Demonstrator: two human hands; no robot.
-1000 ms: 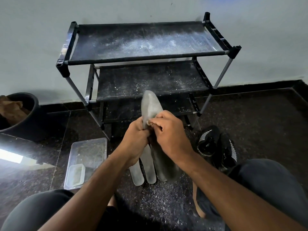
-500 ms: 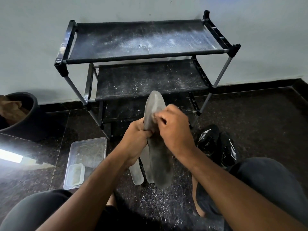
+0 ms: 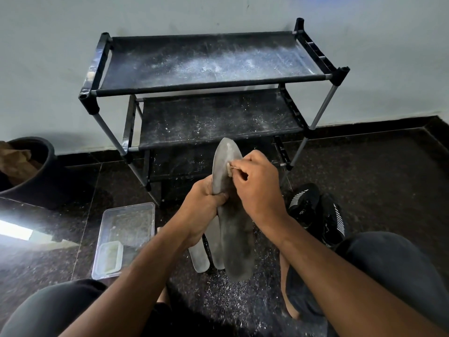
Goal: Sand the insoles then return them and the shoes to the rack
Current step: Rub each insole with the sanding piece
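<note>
A long grey insole (image 3: 237, 239) stands nearly upright in front of me, toe end up. My left hand (image 3: 202, 207) grips it round the middle. My right hand (image 3: 258, 188) pinches a small pale piece of sandpaper (image 3: 229, 167) against the insole's upper part. Two more pale insoles (image 3: 201, 257) lie on the floor behind the held one, partly hidden. A pair of black shoes with white stripes (image 3: 315, 212) sits on the floor to the right. The black three-tier rack (image 3: 211, 86) stands against the wall, its shelves dusted white.
A clear plastic box (image 3: 126, 237) with a small tub inside lies on the floor at left. A black bucket (image 3: 36, 171) holding brown paper stands at far left. Pale dust covers the dark floor between my knees.
My right hand with the sandpaper has slid up the insole toward its toe end. The insole has stood up straighter. My left hand keeps its grip.
</note>
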